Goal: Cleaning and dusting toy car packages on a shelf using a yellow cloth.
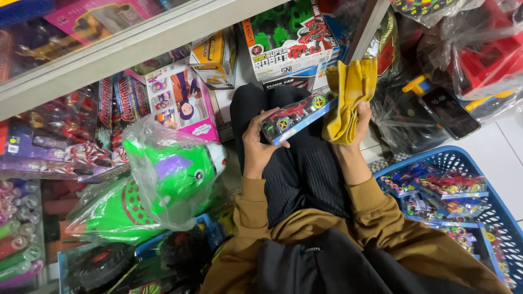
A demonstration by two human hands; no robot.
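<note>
My left hand grips a small toy car in a clear pack with a blue card back, held tilted above my dark-trousered lap. My right hand clutches a yellow cloth that hangs folded against the right end of the pack. Both sleeves are brown.
A blue plastic basket at the right holds several similar packed toy cars. A green toy in a clear bag lies at the left. Boxed toys stand ahead under a shelf edge. A dark phone rests on bagged toys at the right.
</note>
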